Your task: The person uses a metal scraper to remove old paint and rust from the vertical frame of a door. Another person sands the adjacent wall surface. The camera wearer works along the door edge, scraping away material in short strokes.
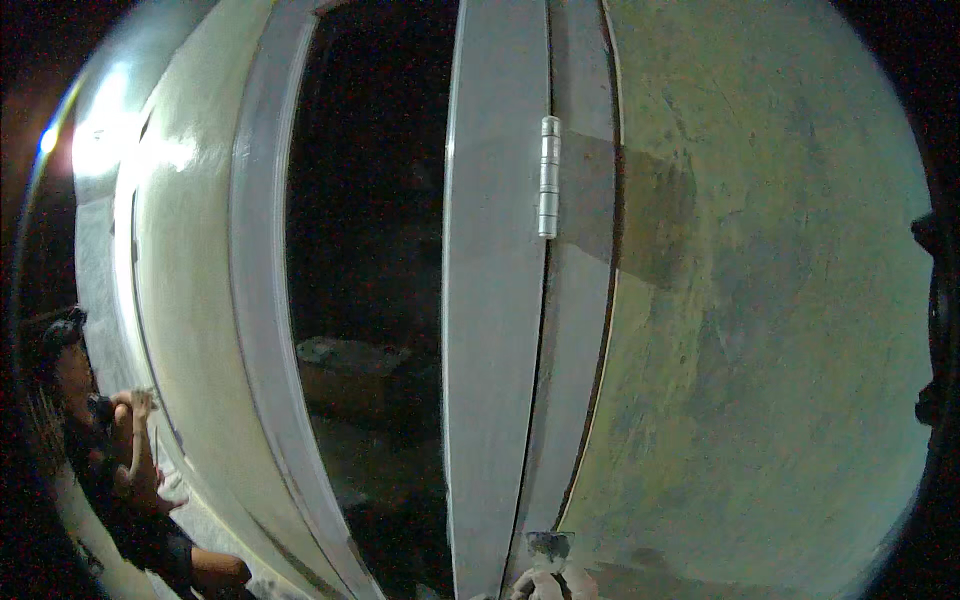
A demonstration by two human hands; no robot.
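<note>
At the lower edge, a little right of the middle, part of my right hand (545,586) shows, pale and washed out by light. Its fingers seem closed around a small clear container (550,544) with something dark in it. The container's exact kind is unclear, and its lower part is hidden by the fingers. Just above it rises the grey door frame (575,350), beside the edge of a grey door (495,300). A silver hinge (549,178) joins the two higher up. My left hand is out of view.
A greenish, stained wall (760,300) fills the right side. Left of the door is a dark doorway (370,200), with a dim box-like thing (350,370) inside. Beyond a pale wall (190,300), a person (120,460) in dark clothes holds their hands together near a bright lamp's glare.
</note>
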